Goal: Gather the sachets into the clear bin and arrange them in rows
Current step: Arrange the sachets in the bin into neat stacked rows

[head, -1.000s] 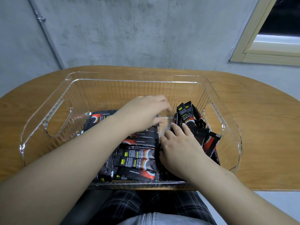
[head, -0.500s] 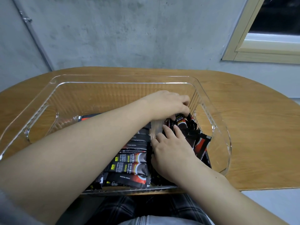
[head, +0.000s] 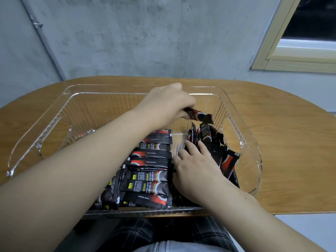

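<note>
A clear bin (head: 54,110) stands on the wooden table (head: 283,142). Black and red sachets lie in a flat row (head: 152,162) down the middle of the bin. A loose pile of sachets (head: 218,142) leans against the bin's right end. My left hand (head: 163,106) is raised above the bin and pinches one sachet (head: 201,116) by its end, above the loose pile. My right hand (head: 196,166) rests with straight fingers on the sachets between the row and the pile; its palm hides what lies beneath.
The left half of the bin holds no sachets. A grey concrete wall rises behind the table, with a metal pipe (head: 41,42) at the left and a window frame (head: 291,57) at the right. My lap shows below the table's near edge.
My left hand has lifted from the loose pile with one sachet pinched in it. My right hand has stayed pressed on the sachets. The view has shifted slightly.
</note>
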